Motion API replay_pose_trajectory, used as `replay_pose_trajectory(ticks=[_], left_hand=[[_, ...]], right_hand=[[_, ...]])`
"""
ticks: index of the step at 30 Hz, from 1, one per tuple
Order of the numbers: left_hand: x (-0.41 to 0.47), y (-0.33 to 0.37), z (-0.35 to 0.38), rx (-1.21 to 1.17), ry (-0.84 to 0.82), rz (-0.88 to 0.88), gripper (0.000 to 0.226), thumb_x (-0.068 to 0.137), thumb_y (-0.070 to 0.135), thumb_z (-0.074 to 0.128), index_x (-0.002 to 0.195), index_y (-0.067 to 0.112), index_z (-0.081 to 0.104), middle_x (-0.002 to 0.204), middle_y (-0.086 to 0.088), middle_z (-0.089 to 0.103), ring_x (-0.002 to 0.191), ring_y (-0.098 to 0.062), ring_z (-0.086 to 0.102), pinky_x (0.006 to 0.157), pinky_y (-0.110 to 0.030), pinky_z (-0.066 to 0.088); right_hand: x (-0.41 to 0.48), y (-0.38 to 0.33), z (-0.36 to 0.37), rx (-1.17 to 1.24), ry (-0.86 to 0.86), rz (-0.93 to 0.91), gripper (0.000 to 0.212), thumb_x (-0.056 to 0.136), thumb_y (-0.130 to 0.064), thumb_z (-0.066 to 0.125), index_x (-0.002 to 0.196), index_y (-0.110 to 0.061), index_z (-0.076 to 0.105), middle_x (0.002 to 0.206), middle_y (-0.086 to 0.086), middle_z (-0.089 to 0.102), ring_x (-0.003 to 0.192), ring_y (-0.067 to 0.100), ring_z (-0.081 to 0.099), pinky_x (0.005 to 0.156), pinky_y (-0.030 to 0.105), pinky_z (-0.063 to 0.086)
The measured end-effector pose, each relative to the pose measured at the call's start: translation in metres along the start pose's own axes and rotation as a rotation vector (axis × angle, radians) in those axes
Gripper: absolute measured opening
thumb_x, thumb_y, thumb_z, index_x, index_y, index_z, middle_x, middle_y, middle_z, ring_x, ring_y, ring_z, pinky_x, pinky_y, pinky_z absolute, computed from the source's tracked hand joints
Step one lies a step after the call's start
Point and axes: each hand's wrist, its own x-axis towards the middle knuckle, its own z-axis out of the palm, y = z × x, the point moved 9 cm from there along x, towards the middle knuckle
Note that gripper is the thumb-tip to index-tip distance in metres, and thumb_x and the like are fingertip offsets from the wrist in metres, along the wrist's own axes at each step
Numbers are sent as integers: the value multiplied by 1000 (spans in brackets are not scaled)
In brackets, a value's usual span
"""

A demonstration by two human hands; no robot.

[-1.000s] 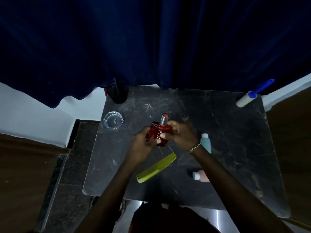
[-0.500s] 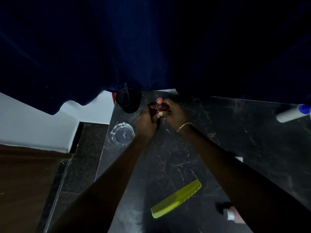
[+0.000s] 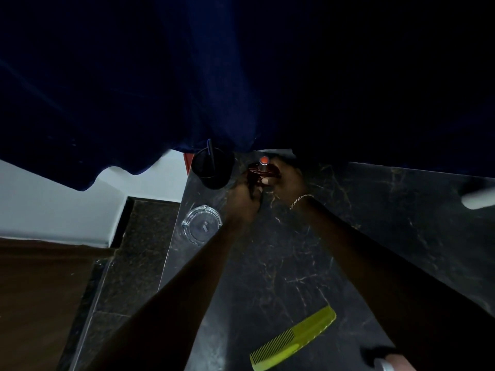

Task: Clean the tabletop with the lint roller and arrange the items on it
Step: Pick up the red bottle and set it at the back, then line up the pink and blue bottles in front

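A red perfume bottle (image 3: 261, 171) with a silver neck and red cap stands at the far left of the dark marble tabletop (image 3: 294, 263), right beside a black cup (image 3: 213, 170). My left hand (image 3: 242, 199) and my right hand (image 3: 288, 180) both close around the bottle. A yellow-green comb (image 3: 293, 341) lies near the front edge. The white roll of the lint roller (image 3: 478, 200) shows blurred at the far right edge. A pink bottle (image 3: 393, 364) peeks in at the bottom right.
A clear glass ashtray (image 3: 202, 224) sits on the left edge of the table, in front of the black cup, which holds a pen. A dark blue curtain (image 3: 187, 76) hangs over the table's back edge. Dark stone floor lies to the left.
Both hands carried the red perfume bottle from the middle of the table to the far left, next to the black cup. The view has closed in on that corner.
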Motion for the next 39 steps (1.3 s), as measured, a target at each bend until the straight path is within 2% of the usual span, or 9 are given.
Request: replay_pose_trajectory(ticks=[3,8,11,17,21,25,28,34,39], left_hand=[[2,-6,3,-33,-39,-30,35,101,29,62,134,17,59,121,-11,71,111,-31,68,85,-31,42],[0,-4,4,-46,-44,-45,37,101,33,64,133,14,60,122,-11,71,112,-30,67,82,-29,39],[-1,3,1,-76,-67,-14,42,101,35,64,139,15,59,130,-10,70,119,-30,67,92,-35,51],[-24,12,-12,-90,-34,74,46,104,41,57,142,16,54,131,-11,67,117,-31,65,100,-44,52],[-55,20,-21,16,23,202,50,107,35,54,149,8,48,142,-17,58,128,-34,57,105,-38,47],[-98,21,-21,217,42,307,61,109,44,44,161,14,33,164,-14,36,152,-31,36,119,-43,39],[-132,16,-15,399,39,366,63,110,45,40,164,16,27,171,-15,25,160,-33,20,126,-50,31],[-218,1,19,442,-56,409,64,109,49,28,165,17,25,175,-10,12,163,-31,3,131,-51,16],[-288,1,56,439,-91,398,62,108,43,40,162,13,34,173,-13,21,162,-32,10,128,-52,25]], right_hand=[[0,3,2,-3,-6,35,42,84,-10,67,123,-21,58,119,6,67,112,25,63,101,35,50],[-3,-3,0,21,8,25,36,87,-9,64,122,-16,58,111,3,67,102,15,62,85,10,44],[-6,-4,1,71,-20,61,34,91,-12,60,125,-17,58,118,8,66,108,17,62,93,22,46],[-23,-6,-9,39,-3,51,77,84,-7,68,151,-22,33,147,8,46,132,23,50,109,34,41],[-56,-5,-18,-25,52,-14,83,86,-16,69,155,-20,24,157,9,29,142,24,37,112,29,32],[-104,2,-27,-310,85,-110,85,89,-42,62,157,-21,16,164,5,13,152,24,16,122,43,22],[-150,13,-32,-404,101,-124,82,92,-60,46,157,-27,8,166,-1,5,153,22,8,116,40,15],[-263,47,-34,-448,101,-104,81,94,-58,42,158,-22,9,166,3,9,153,20,8,118,43,21],[-339,77,-55,-509,95,-45,77,95,-51,46,157,-16,17,164,6,17,152,22,17,117,45,32]])
